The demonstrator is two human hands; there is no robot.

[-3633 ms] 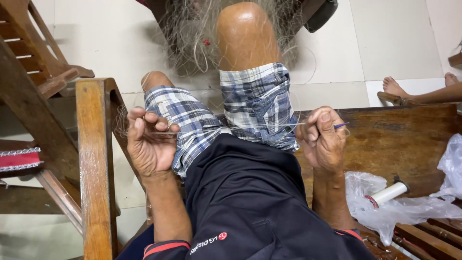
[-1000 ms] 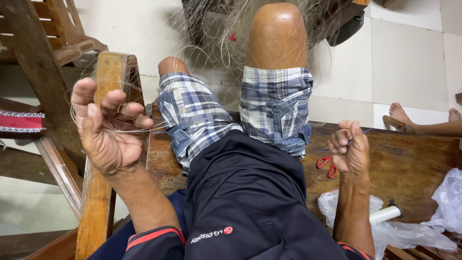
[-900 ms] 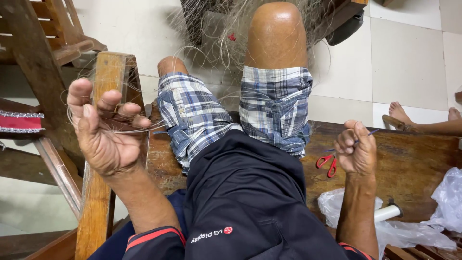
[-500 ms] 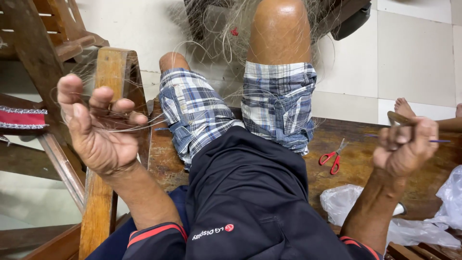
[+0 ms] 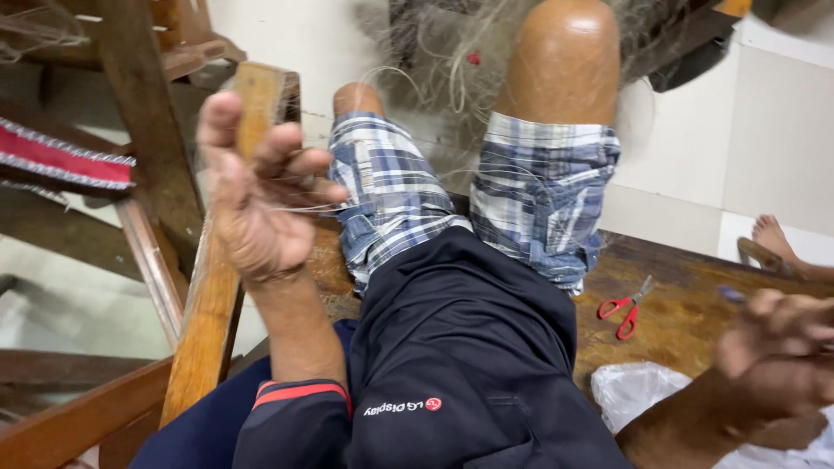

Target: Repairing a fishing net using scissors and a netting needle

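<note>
Since half a second ago the right hand [image 5: 777,356] has swung further out and down to the right edge of the view, where it is now blurred; the left hand [image 5: 256,204] has stayed raised beside the wooden post [image 5: 217,287], shifting slightly toward the knees. The left hand's grip is half closed, palm facing the camera, fingers curled over thin strands of fishing line [image 5: 300,208] that run off toward the plaid shorts [image 5: 391,187]. The right hand's grip looks closed into a loose fist, with a slim dark tool tip [image 5: 731,293] showing just above it; whether the fingers hold that tool or the line cannot be told through the blur. A tangle of pale fishing net [image 5: 452,52] hangs over the knees at the top. Red-handled scissors [image 5: 624,308] lie on the wooden table [image 5: 686,278], well apart from both hands. A white plastic bag [image 5: 638,395] is partly hidden by the right forearm. Another person's bare foot [image 5: 782,247] is cut off at the right edge.
</note>
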